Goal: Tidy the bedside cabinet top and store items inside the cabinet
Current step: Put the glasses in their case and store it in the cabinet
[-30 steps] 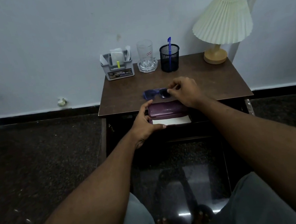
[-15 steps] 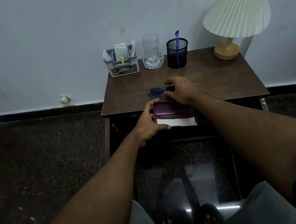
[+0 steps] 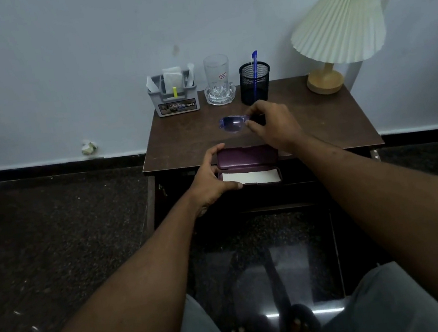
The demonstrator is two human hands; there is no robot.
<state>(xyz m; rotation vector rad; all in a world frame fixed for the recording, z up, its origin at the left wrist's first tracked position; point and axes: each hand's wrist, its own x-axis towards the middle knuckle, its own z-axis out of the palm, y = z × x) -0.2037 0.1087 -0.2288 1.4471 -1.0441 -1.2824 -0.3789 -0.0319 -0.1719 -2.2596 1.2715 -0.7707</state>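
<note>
Head view: the right hand [image 3: 274, 126] is pinching a pair of blue-tinted, translucent-framed plastic glasses [image 3: 233, 124] between thumb and fingertips [image 3: 248, 123], holding them over the dark brown wooden cabinet top [image 3: 193, 138]. The glasses are lying with their long axis running left to right; the visible lens is extending leftward from the fingertips, and the other end is hidden behind the hand. The left hand [image 3: 211, 179] is gripping the left end of an open, oblong purple hard-shell glasses case [image 3: 247, 165], thumb along the near rim and fingers curled over the far edge of the lid. The case is sitting at the front edge of the cabinet top, just nearer than the right-hand fingers, long axis left to right, its pale lining [image 3: 251, 179] facing up.
</note>
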